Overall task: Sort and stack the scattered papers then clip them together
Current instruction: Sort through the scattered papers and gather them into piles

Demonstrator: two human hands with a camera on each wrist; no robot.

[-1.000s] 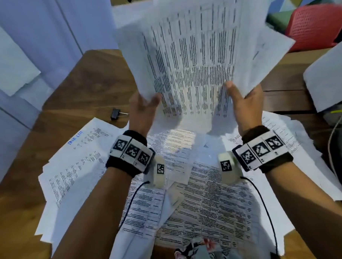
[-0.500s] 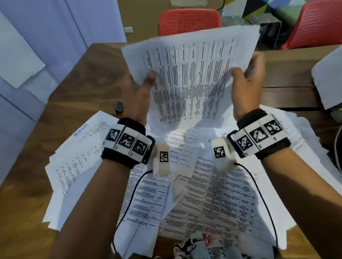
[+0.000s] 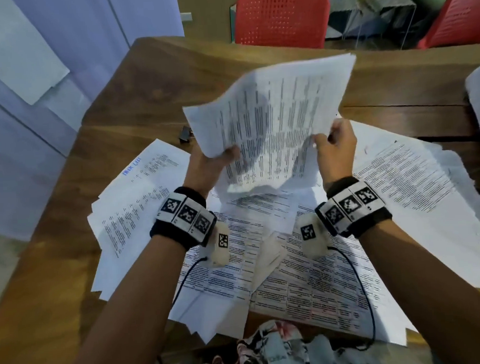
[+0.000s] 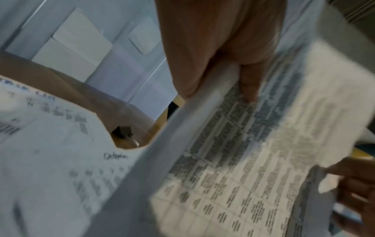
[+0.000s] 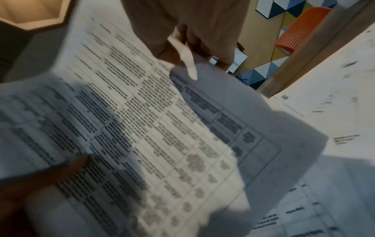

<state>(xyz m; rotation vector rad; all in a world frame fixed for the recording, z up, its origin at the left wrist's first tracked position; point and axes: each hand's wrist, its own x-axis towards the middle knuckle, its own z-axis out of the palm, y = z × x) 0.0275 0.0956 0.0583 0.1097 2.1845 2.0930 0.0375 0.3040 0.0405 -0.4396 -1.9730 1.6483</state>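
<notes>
Both hands, left hand (image 3: 208,166) and right hand (image 3: 335,147), grip a sheaf of white printed papers (image 3: 274,119) above a paper-strewn brown wooden table (image 3: 146,84); sheet count blurred.

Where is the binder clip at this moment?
In the head view the binder clip lies on the bare wooden table, left of centre, beyond the left hand and just past the far corner of the left paper pile.
</notes>
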